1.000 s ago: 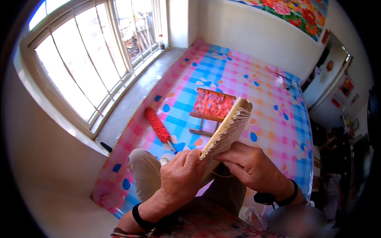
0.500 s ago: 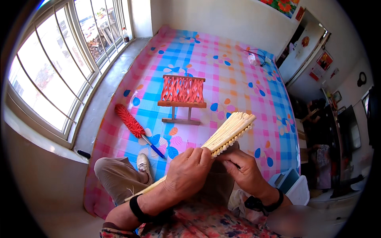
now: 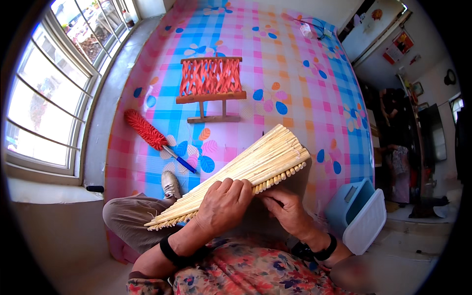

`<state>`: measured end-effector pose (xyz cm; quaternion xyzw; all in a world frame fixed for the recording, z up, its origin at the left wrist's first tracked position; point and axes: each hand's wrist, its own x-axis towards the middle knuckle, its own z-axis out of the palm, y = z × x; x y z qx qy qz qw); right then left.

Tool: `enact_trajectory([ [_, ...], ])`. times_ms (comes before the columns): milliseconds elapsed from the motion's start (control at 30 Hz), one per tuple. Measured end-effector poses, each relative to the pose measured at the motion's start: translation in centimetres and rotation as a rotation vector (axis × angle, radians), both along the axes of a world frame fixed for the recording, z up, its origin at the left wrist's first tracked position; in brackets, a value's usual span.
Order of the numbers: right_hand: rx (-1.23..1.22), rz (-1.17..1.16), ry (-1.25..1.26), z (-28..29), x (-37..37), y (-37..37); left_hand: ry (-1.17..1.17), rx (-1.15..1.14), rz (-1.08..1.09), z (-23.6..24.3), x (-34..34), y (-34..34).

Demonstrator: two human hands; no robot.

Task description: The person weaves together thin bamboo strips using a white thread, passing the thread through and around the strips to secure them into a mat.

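A bundle of pale, straw-coloured stalks (image 3: 246, 164) lies slanting across my lap, pinched at the waist and fanned out at both ends. My left hand (image 3: 223, 204) is closed over its narrow middle, fingers curled across the near edge. Round cut ends of the stalks line its lower right side. Close by on the right, my right hand (image 3: 287, 209) has its thumb and fingers pressed together under that side. What those fingers hold, if anything, is hidden behind the thumb and the stalks.
Ahead stands a folding stool (image 3: 211, 81) with a woven red seat. A red duster (image 3: 146, 129) with a blue handle lies left of it. On my right is a blue bin (image 3: 346, 196) with a white lid (image 3: 365, 223). A barred window (image 3: 49, 93) is at the left.
The stalk bundle has turned, so its broad face and the fanned lower left end now show. Both hands stay at its middle. The view has shifted, and the stool appears higher and larger.
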<state>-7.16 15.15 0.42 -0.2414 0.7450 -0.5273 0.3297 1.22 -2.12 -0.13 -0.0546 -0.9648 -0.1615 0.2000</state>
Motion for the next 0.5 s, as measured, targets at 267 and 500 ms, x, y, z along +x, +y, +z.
enact_trajectory([
  [267,0.014,-0.010,0.227,0.5,0.3,1.3,-0.006,0.163,0.047,0.1,0.6,1.1],
  [500,0.036,0.014,0.334,2.1,0.6,1.0,-0.002,0.157,-0.064,0.4,0.2,1.2],
])
